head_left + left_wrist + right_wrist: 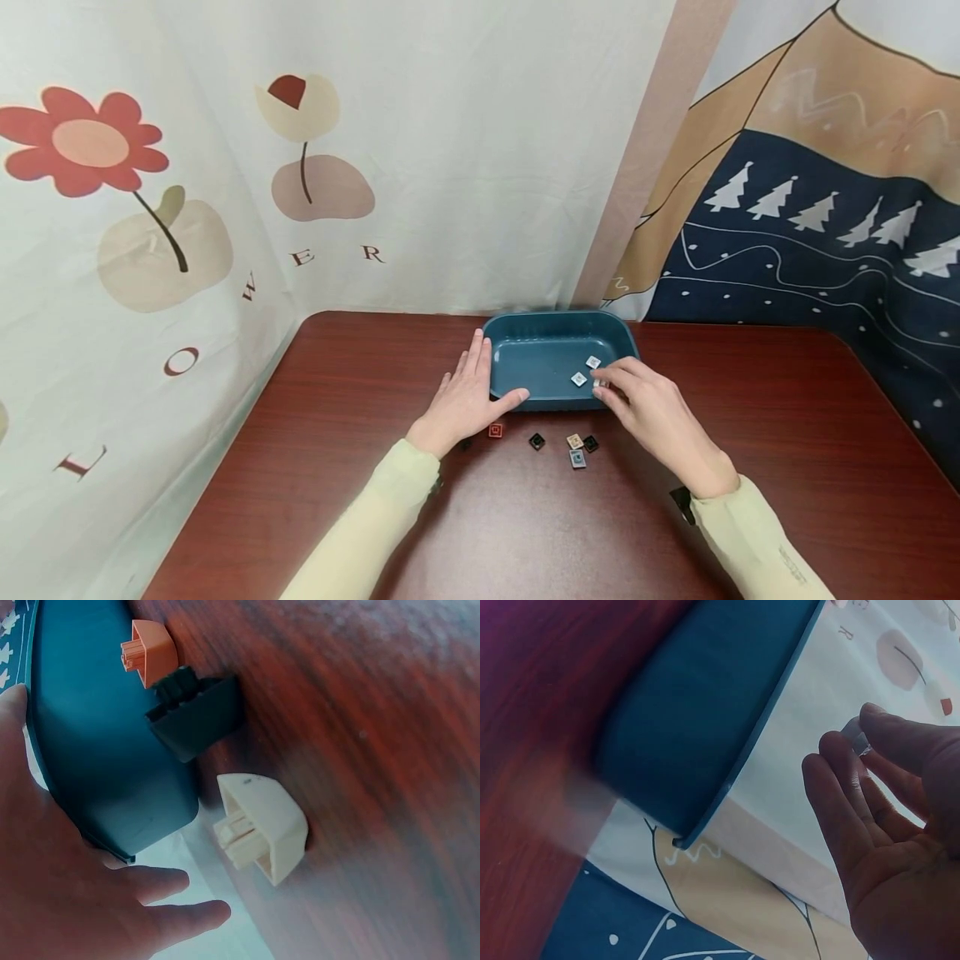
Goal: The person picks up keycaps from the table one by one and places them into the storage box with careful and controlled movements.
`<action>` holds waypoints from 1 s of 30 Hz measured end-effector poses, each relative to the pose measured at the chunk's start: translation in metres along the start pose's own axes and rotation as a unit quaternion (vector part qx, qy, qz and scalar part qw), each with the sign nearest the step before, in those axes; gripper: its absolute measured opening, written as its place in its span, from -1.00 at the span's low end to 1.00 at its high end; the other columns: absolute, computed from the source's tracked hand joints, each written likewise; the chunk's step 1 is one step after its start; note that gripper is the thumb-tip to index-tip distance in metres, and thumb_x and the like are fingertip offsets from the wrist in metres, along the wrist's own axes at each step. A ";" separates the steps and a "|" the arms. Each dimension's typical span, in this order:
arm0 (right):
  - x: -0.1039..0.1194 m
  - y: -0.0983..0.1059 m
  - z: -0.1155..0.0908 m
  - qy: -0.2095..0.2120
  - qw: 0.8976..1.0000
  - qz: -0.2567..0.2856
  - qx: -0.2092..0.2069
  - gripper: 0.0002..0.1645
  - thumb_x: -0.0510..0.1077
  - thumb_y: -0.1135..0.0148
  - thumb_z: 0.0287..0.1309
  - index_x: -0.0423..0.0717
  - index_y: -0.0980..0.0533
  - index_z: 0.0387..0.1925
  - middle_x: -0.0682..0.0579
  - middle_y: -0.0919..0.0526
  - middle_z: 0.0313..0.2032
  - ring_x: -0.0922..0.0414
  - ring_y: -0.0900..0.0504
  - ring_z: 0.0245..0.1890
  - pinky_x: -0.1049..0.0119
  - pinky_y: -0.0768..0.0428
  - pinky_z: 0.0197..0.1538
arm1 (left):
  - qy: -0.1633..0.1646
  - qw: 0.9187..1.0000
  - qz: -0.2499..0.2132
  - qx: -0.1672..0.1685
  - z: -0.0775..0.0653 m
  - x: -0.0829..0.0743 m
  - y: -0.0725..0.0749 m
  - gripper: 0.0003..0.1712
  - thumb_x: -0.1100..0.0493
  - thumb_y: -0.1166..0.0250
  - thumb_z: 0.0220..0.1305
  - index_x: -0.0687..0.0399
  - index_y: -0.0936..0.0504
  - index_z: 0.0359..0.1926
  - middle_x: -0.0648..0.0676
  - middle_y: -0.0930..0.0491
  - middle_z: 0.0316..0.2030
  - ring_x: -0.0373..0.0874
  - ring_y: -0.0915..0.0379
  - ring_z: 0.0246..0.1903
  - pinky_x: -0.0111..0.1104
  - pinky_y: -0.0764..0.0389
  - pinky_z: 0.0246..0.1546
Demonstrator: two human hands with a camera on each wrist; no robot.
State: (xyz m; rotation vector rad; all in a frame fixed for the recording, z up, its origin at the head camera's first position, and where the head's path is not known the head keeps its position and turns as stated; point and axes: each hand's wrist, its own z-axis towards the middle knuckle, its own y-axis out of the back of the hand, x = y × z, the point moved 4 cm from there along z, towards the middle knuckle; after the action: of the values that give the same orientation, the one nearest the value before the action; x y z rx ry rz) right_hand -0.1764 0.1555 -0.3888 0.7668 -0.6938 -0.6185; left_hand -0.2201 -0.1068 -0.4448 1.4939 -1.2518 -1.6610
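Showing only in left wrist view: stem (244, 840) inside cream keycap (285, 826)

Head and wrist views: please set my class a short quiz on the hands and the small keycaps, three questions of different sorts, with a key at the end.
1. True or false: the right hand holds a small pale piece between its thumb and fingers.

2. Multiple choice: in the head view, which of these keycaps on the table appears lowest in the picture?
A. The red one
B. The blue one
C. The beige one

3. Fill in the blank: two white keycaps lie inside the ____.

Key:
1. True
2. B
3. Tray
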 end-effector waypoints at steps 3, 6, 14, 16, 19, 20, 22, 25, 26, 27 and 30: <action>-0.001 -0.004 0.009 -0.011 1.000 0.005 0.007 -0.72 -0.27 -0.52 0.16 -0.17 -0.74 -0.06 0.00 -0.70 -0.15 0.14 -0.69 -0.22 0.16 -0.71 -0.20 | 0.005 1.000 -0.002 0.005 -0.001 0.001 0.001 0.32 -0.64 -0.04 0.29 0.12 0.23 0.67 0.01 0.47 0.66 0.21 0.15 0.59 0.24 -0.06 0.46; -0.001 -0.008 0.018 -0.020 1.000 0.013 0.014 -0.73 -0.27 -0.49 0.20 -0.18 -0.73 -0.04 -0.01 -0.70 -0.15 0.12 -0.68 -0.22 0.18 -0.68 -0.23 | 0.007 1.000 -0.002 0.007 -0.001 0.001 0.001 0.32 -0.63 -0.04 0.29 0.12 0.24 0.67 0.01 0.47 0.66 0.21 0.15 0.60 0.24 -0.06 0.46; -0.001 -0.021 0.036 -0.024 0.999 0.018 0.027 -0.74 -0.25 -0.46 0.24 -0.19 -0.73 -0.03 -0.04 -0.70 -0.16 0.11 -0.67 -0.23 0.18 -0.69 -0.21 | 0.008 1.000 0.000 0.010 -0.002 0.003 0.001 0.32 -0.63 -0.04 0.30 0.12 0.25 0.67 0.00 0.48 0.66 0.19 0.14 0.60 0.24 -0.06 0.46; -0.001 -0.025 0.040 -0.025 0.999 0.021 0.033 -0.74 -0.25 -0.46 0.24 -0.21 -0.73 -0.03 -0.05 -0.70 -0.15 0.09 -0.67 -0.23 0.18 -0.69 -0.21 | 0.008 1.000 -0.001 0.008 -0.002 0.003 0.001 0.32 -0.63 -0.04 0.30 0.12 0.25 0.67 0.00 0.48 0.66 0.19 0.14 0.60 0.24 -0.07 0.46; -0.003 -0.032 0.045 -0.032 0.998 0.022 0.046 -0.75 -0.24 -0.45 0.26 -0.22 -0.73 -0.04 -0.06 -0.70 -0.17 0.10 -0.67 -0.26 0.20 -0.68 -0.23 | 0.006 1.000 -0.002 0.008 -0.001 0.002 0.000 0.32 -0.63 -0.03 0.30 0.12 0.25 0.67 0.00 0.48 0.66 0.17 0.14 0.60 0.24 -0.07 0.46; -0.004 -0.034 0.046 -0.037 0.998 0.022 0.052 -0.75 -0.23 -0.45 0.27 -0.23 -0.73 -0.04 -0.06 -0.70 -0.17 0.10 -0.66 -0.27 0.20 -0.68 -0.23 | 0.005 1.000 -0.002 0.008 -0.001 0.002 0.000 0.32 -0.63 -0.03 0.29 0.12 0.25 0.67 0.00 0.49 0.66 0.16 0.15 0.60 0.24 -0.07 0.46; -0.006 -0.040 0.048 -0.043 0.997 0.019 0.061 -0.76 -0.22 -0.44 0.28 -0.23 -0.74 -0.05 -0.06 -0.70 -0.19 0.10 -0.66 -0.29 0.19 -0.67 -0.24 | 0.004 1.000 -0.003 0.008 -0.001 0.001 0.000 0.32 -0.64 -0.02 0.29 0.11 0.25 0.67 0.00 0.49 0.66 0.15 0.16 0.60 0.24 -0.07 0.46; -0.008 -0.047 0.052 -0.049 0.996 0.016 0.071 -0.76 -0.22 -0.43 0.29 -0.25 -0.74 -0.05 -0.08 -0.70 -0.19 0.07 -0.68 -0.26 0.14 -0.69 -0.19 | 0.005 1.000 -0.002 0.011 0.000 0.001 -0.001 0.32 -0.64 -0.02 0.29 0.10 0.26 0.67 -0.02 0.50 0.65 0.14 0.19 0.61 0.23 -0.06 0.46; -0.009 -0.049 0.053 -0.050 0.996 0.015 0.074 -0.75 -0.22 -0.43 0.29 -0.26 -0.74 -0.05 -0.08 -0.71 -0.19 0.06 -0.68 -0.24 0.12 -0.70 -0.17 | 0.005 1.000 -0.002 0.011 0.001 0.001 -0.001 0.32 -0.65 -0.01 0.29 0.10 0.26 0.67 -0.02 0.50 0.65 0.13 0.19 0.61 0.23 -0.06 0.46; -0.010 -0.052 0.054 -0.051 0.995 0.013 0.079 -0.75 -0.22 -0.43 0.29 -0.26 -0.74 -0.05 -0.09 -0.71 -0.19 0.04 -0.69 -0.22 0.10 -0.70 -0.14 | 0.005 1.000 -0.002 0.011 0.001 0.001 -0.001 0.32 -0.65 -0.01 0.29 0.10 0.26 0.67 -0.02 0.50 0.65 0.13 0.19 0.61 0.23 -0.06 0.46; -0.011 -0.059 0.057 -0.054 0.994 0.008 0.091 -0.74 -0.22 -0.42 0.30 -0.27 -0.73 -0.04 -0.10 -0.71 -0.18 0.01 -0.71 -0.18 0.07 -0.70 -0.08 | 0.004 1.000 -0.002 0.011 0.001 0.001 -0.002 0.32 -0.64 -0.02 0.29 0.11 0.25 0.67 -0.02 0.49 0.65 0.13 0.19 0.61 0.23 -0.07 0.46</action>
State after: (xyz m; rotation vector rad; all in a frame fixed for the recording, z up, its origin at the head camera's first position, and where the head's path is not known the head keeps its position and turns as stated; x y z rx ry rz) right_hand -0.2403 0.1068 -0.4085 0.9013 -0.8638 -0.5908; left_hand -0.2208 -0.1071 -0.4470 1.5162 -1.2658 -1.6477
